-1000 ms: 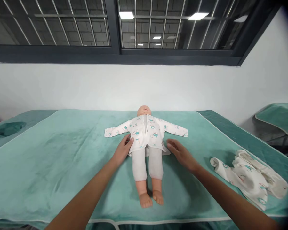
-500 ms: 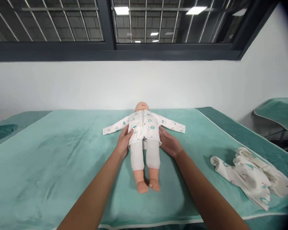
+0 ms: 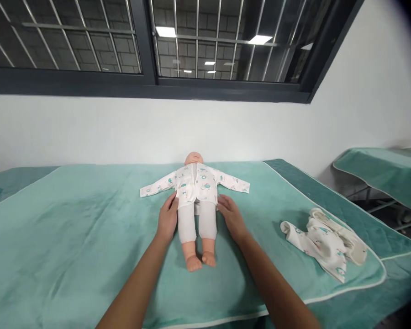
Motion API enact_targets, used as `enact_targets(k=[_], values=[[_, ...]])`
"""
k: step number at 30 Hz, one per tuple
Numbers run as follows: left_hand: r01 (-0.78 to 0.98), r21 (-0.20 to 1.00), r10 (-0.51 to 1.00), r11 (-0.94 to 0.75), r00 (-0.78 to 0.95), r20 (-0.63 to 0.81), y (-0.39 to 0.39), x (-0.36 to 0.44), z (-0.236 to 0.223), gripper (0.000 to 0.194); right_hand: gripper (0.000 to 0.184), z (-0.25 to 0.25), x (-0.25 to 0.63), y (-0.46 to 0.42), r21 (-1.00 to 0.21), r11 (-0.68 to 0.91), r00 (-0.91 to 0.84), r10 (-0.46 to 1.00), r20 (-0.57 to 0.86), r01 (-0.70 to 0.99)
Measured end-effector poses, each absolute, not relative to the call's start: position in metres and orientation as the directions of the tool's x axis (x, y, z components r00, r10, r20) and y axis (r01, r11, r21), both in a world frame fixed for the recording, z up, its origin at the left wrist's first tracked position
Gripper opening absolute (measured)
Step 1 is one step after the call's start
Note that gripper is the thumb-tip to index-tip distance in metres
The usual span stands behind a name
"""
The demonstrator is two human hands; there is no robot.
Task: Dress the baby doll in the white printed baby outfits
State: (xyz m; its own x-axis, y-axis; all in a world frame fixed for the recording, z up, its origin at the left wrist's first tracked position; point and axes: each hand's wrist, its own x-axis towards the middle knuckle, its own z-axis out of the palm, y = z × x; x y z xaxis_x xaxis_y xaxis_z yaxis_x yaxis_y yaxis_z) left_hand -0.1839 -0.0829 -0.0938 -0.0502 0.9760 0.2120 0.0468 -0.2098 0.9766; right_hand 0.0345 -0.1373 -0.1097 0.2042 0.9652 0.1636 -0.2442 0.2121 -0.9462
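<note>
A baby doll (image 3: 188,221) with bare feet lies on its back, feet toward me and arms spread wide. It wears a white long-sleeved baby jacket (image 3: 205,180) with small green prints, laid over its chest. The white cloth of its upper legs shows below the jacket's hem. My left hand (image 3: 167,218) rests along the doll's hip at the left, its fingertips by the jacket's lower edge. On the other side my right hand (image 3: 232,218) lies open, fingers stretched toward the hem. Neither hand grips anything that I can see.
Crumpled white printed baby clothing (image 3: 325,244) lies to the right on the green padded mat (image 3: 89,256). Behind the mat rises a white wall (image 3: 130,130) below a barred window (image 3: 205,45). Another green-covered surface (image 3: 383,171) stands at the far right.
Both hands have slid down the doll's sides toward the jacket's hem. My left thumb has come off the jacket. The view has turned to the right.
</note>
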Motion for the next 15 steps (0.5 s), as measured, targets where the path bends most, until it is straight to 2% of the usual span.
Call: enact_targets(k=[2, 4, 5, 7, 9, 11, 13, 14, 15], values=[[0.238, 0.933, 0.958, -0.270, -0.027, 0.285, -0.098, -0.188, -0.093, 0.045, 0.044, -0.114, 0.045, -0.166, -0.970, 0.239, 0.125, 0.962, 0.243, 0.041], [0.415, 0.838, 0.925, -0.355, 0.025, 0.380, -0.116, -0.187, -0.092, 0.048, 0.047, -0.112, 0.064, -0.195, -0.920, 0.213, 0.031, 0.971, 0.236, 0.331], [0.484, 0.780, 0.905, -0.396, 0.061, 0.421, -0.126, -0.184, -0.091, 0.049, 0.049, -0.107, 0.077, -0.208, -0.873, 0.185, 0.030, 0.975, 0.222, 0.450], [0.588, 0.667, 0.870, -0.457, 0.138, 0.474, -0.146, -0.175, -0.090, 0.049, 0.045, -0.090, 0.108, -0.229, -0.766, 0.120, 0.163, 0.945, 0.283, 0.632], [0.657, 0.563, 0.848, -0.501, 0.241, 0.473, -0.166, -0.165, -0.087, 0.045, 0.043, -0.069, 0.145, -0.247, -0.622, 0.057, 0.275, 0.863, 0.424, 0.781], [0.698, 0.483, 0.840, -0.529, 0.349, 0.416, -0.185, -0.158, -0.083, 0.042, 0.035, -0.052, 0.185, -0.263, -0.411, -0.141, 0.355, 0.785, 0.507, 0.900], [0.716, 0.444, 0.842, -0.539, 0.434, 0.321, -0.201, -0.159, -0.079, 0.042, 0.033, -0.047, 0.226, -0.277, -0.162, -0.355, 0.385, 0.759, 0.525, 0.921], [0.715, 0.441, 0.840, -0.543, 0.468, 0.275, -0.208, -0.161, -0.076, 0.044, 0.032, -0.050, 0.245, -0.281, -0.087, -0.421, 0.404, 0.761, 0.507, 0.903], [0.708, 0.448, 0.836, -0.545, 0.498, 0.229, -0.215, -0.164, -0.073, 0.045, 0.029, -0.054, 0.260, -0.283, -0.069, -0.458, 0.434, 0.768, 0.470, 0.886]])
